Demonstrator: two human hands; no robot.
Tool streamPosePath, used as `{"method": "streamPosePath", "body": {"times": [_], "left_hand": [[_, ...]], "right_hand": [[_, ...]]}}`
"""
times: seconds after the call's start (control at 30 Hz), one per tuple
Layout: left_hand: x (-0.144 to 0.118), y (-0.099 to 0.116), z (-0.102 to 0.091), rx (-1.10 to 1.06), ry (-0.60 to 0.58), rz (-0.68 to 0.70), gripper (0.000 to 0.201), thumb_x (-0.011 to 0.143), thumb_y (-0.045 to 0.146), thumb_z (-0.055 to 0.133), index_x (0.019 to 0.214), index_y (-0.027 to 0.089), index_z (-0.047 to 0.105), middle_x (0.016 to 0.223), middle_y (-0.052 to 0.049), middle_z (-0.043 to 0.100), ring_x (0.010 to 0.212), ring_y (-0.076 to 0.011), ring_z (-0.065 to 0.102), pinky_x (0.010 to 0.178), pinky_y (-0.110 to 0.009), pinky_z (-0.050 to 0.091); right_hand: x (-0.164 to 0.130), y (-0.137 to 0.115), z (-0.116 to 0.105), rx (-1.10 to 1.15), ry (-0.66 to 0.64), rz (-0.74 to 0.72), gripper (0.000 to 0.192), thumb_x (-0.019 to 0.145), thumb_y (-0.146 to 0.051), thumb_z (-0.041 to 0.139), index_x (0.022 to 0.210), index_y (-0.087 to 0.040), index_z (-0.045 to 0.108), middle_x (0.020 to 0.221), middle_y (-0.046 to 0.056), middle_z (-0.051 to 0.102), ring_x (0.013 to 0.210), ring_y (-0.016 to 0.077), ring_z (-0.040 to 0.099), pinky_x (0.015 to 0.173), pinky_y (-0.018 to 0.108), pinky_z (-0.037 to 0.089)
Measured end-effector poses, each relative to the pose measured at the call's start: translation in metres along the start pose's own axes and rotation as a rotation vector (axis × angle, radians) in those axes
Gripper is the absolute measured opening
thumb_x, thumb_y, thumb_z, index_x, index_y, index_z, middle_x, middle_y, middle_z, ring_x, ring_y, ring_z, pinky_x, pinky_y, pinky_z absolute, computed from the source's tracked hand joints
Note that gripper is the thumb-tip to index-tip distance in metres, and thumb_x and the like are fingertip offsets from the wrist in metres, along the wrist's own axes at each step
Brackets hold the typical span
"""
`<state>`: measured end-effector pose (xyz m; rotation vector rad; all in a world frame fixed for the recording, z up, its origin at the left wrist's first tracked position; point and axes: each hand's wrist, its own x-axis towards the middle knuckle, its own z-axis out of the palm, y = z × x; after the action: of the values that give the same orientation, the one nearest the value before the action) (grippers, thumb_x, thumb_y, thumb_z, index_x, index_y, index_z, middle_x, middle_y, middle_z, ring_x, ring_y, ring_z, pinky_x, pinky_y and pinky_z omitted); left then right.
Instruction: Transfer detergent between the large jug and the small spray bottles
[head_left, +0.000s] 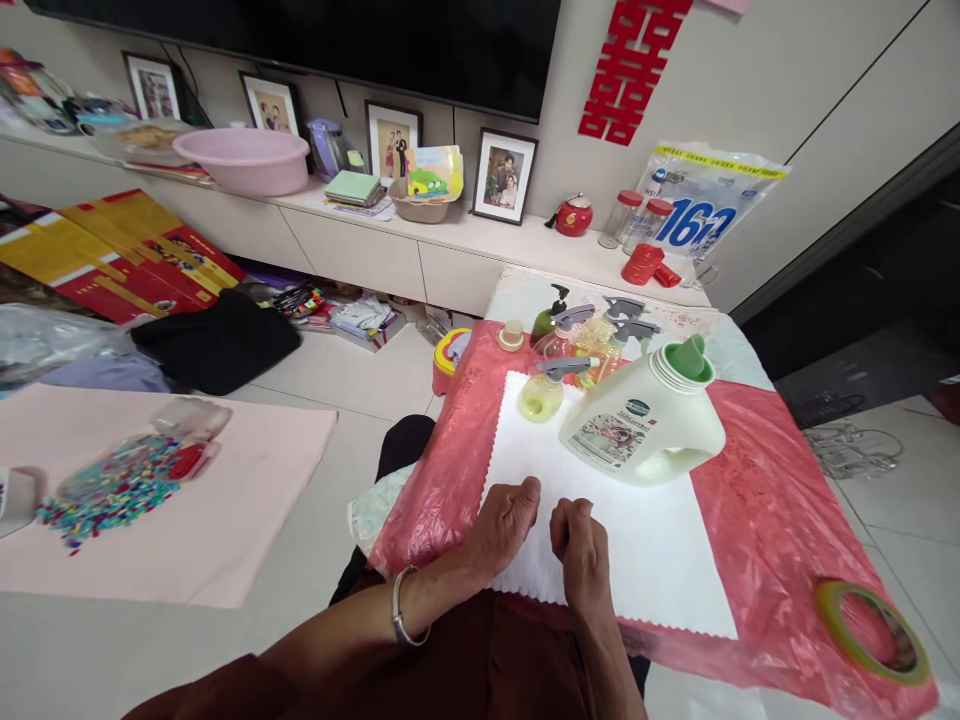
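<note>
My left hand [506, 522] is curled into a loose fist over the near part of a white cloth [637, 555] with a scalloped edge. Just to its right is my right hand [581, 540], also closed, with a small gap between the two. Nothing shows in either hand. Beyond them, a large pale green detergent jug [637, 420] with a darker green spout stands upright on the cloth. A small clear spray bottle [541, 396] with yellowish liquid and a grey trigger head is left of the jug.
More spray bottles [626, 335] cluster behind, beside a pale cap [511, 335]. Red plastic sheeting [757, 470] covers the table, with a tape roll [872, 632] at its right corner. Colourful small pieces [112, 500] lie on a pink sheet [247, 500] at left.
</note>
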<state>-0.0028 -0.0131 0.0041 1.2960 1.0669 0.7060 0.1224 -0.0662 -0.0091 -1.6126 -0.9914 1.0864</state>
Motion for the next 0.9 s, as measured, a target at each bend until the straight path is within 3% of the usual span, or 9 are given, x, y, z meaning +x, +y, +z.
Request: {"method": "streamPosePath", "body": {"times": [0.07, 0.17, 0.27, 0.3, 0.4, 0.5, 0.73, 0.9], "left_hand": [[0.006, -0.001, -0.004, 0.019, 0.043, 0.027, 0.067, 0.095, 0.07, 0.022, 0.049, 0.023, 0.037, 0.049, 0.003, 0.037, 0.052, -0.0138, 0.041, 0.06, -0.032, 0.034], [0.027, 0.003, -0.014, 0.058, 0.216, 0.126, 0.052, 0.097, 0.056, 0.034, 0.063, 0.021, 0.05, 0.063, 0.001, 0.052, 0.065, -0.0162, 0.052, 0.068, -0.032, 0.041], [0.061, 0.01, -0.026, 0.105, 0.405, 0.241, 0.023, 0.088, 0.042, 0.058, 0.097, 0.02, 0.061, 0.102, -0.006, 0.066, 0.092, -0.0213, 0.061, 0.082, -0.035, 0.047], [0.074, 0.012, -0.029, 0.133, 0.432, 0.274, 0.031, 0.082, 0.036, 0.067, 0.108, 0.02, 0.06, 0.115, -0.009, 0.064, 0.104, -0.024, 0.061, 0.089, -0.038, 0.048], [0.111, 0.017, -0.032, 0.222, 0.439, 0.344, 0.071, 0.067, 0.023, 0.081, 0.13, 0.019, 0.05, 0.136, -0.014, 0.053, 0.131, -0.0315, 0.051, 0.109, -0.046, 0.042], [0.138, 0.018, -0.029, 0.309, 0.395, 0.333, 0.089, 0.061, 0.019, 0.086, 0.138, 0.018, 0.042, 0.142, -0.017, 0.048, 0.14, -0.0356, 0.043, 0.115, -0.052, 0.037], [0.162, 0.002, -0.02, 0.359, 0.276, 0.269, 0.076, 0.057, 0.015, 0.086, 0.125, 0.018, 0.051, 0.126, -0.013, 0.058, 0.124, -0.0341, 0.057, 0.105, -0.051, 0.047], [0.141, 0.0, -0.025, 0.314, 0.296, 0.239, 0.072, 0.061, 0.019, 0.084, 0.125, 0.019, 0.051, 0.128, -0.011, 0.057, 0.124, -0.0319, 0.056, 0.107, -0.049, 0.045]], "right_hand": [[0.0, 0.003, -0.001, 0.007, 0.003, 0.015, 0.078, 0.096, -0.086, 0.025, 0.059, -0.018, 0.035, 0.058, -0.001, 0.03, 0.055, 0.011, 0.029, 0.055, 0.026, 0.022], [-0.002, 0.008, -0.004, 0.018, 0.006, 0.043, 0.077, 0.095, -0.086, 0.03, 0.06, -0.018, 0.036, 0.058, -0.001, 0.03, 0.056, 0.0107, 0.029, 0.054, 0.025, 0.02], [-0.006, 0.01, -0.007, 0.032, 0.012, 0.058, 0.075, 0.096, -0.083, 0.035, 0.061, -0.017, 0.036, 0.059, -0.002, 0.029, 0.056, 0.0101, 0.028, 0.054, 0.025, 0.018], [-0.007, 0.01, -0.008, 0.036, 0.014, 0.061, 0.073, 0.097, -0.082, 0.035, 0.062, -0.017, 0.037, 0.059, -0.002, 0.029, 0.055, 0.0099, 0.028, 0.054, 0.024, 0.018], [-0.009, 0.015, -0.011, 0.039, 0.01, 0.075, 0.074, 0.095, -0.083, 0.038, 0.062, -0.017, 0.038, 0.058, -0.002, 0.03, 0.054, 0.0097, 0.028, 0.053, 0.024, 0.018], [-0.008, 0.021, -0.014, 0.03, 0.008, 0.089, 0.076, 0.089, -0.088, 0.042, 0.06, -0.018, 0.037, 0.056, -0.001, 0.031, 0.052, 0.0095, 0.029, 0.051, 0.023, 0.018], [-0.007, 0.023, -0.015, 0.017, 0.021, 0.082, 0.078, 0.087, -0.089, 0.044, 0.058, -0.017, 0.039, 0.054, 0.0, 0.034, 0.05, 0.0097, 0.031, 0.048, 0.022, 0.021], [-0.007, 0.025, -0.019, 0.028, 0.007, 0.042, 0.075, 0.09, -0.083, 0.049, 0.061, -0.014, 0.051, 0.053, 0.001, 0.038, 0.051, 0.0106, 0.036, 0.049, 0.022, 0.028]]}}
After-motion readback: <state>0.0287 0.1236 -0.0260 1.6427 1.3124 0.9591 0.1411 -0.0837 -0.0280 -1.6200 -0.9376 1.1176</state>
